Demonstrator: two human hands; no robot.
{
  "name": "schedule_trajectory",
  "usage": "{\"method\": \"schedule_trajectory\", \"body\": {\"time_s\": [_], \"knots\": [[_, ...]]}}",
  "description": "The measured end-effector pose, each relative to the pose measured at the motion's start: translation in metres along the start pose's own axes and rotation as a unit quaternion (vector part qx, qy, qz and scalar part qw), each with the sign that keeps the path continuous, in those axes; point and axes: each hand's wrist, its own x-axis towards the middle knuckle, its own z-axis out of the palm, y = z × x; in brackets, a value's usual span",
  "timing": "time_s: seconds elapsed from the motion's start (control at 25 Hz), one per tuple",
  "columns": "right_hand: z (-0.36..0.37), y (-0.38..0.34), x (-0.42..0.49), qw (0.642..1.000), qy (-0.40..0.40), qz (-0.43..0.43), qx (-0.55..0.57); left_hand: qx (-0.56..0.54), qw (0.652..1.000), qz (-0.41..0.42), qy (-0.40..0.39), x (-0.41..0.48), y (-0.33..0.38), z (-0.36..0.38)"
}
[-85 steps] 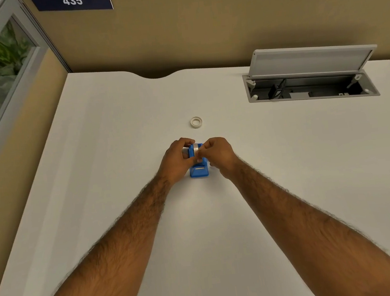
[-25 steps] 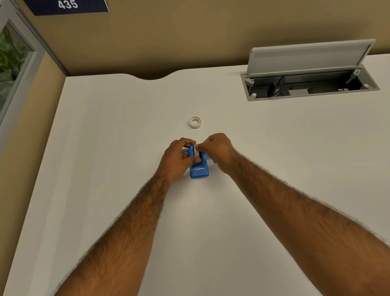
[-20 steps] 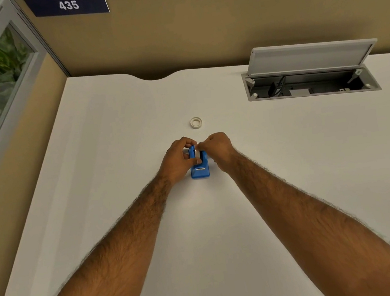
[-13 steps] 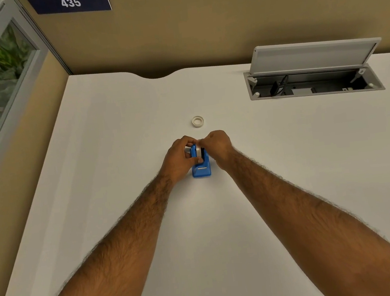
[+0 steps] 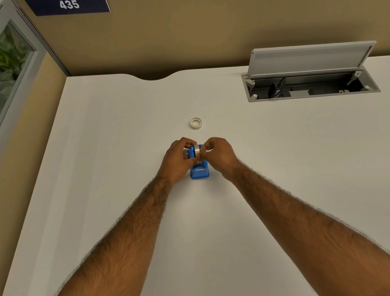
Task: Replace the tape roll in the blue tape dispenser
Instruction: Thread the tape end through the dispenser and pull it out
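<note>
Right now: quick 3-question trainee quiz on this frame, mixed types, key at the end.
1. True or false: the white ring on the desk lies beyond the blue tape dispenser.
2. The left hand and right hand meet at: A) the dispenser, B) the open cable hatch, C) the white ring.
3. What number is on the partition sign?

Key: 1 true; 2 A; 3 435.
</note>
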Motion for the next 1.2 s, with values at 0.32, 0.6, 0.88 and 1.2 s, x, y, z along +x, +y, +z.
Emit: {"method": "schedule_trajectory", "body": {"time_s": [0.32, 0.6, 0.88, 1.2], "knots": [[0.004, -0.012, 0.008, 0.998, 0.011, 0.044, 0.042, 0.001, 1.000, 0.001, 0.005, -0.001, -0.002, 0.000], [-0.001, -0.011, 0.009, 0.994, -0.021, 0.077, 0.070, -0.037, 0.999, -0.018, -0.015, -0.001, -0.005, -0.005], [0.000, -0.015, 0.006, 0.989, -0.018, 0.101, 0.103, -0.021, 1.000, -0.016, -0.011, -0.001, -0.002, -0.002], [0.005, -0.016, 0.020, 0.996, 0.008, 0.065, 0.055, 0.000, 1.000, -0.019, -0.006, -0.001, -0.002, -0.001]]}}
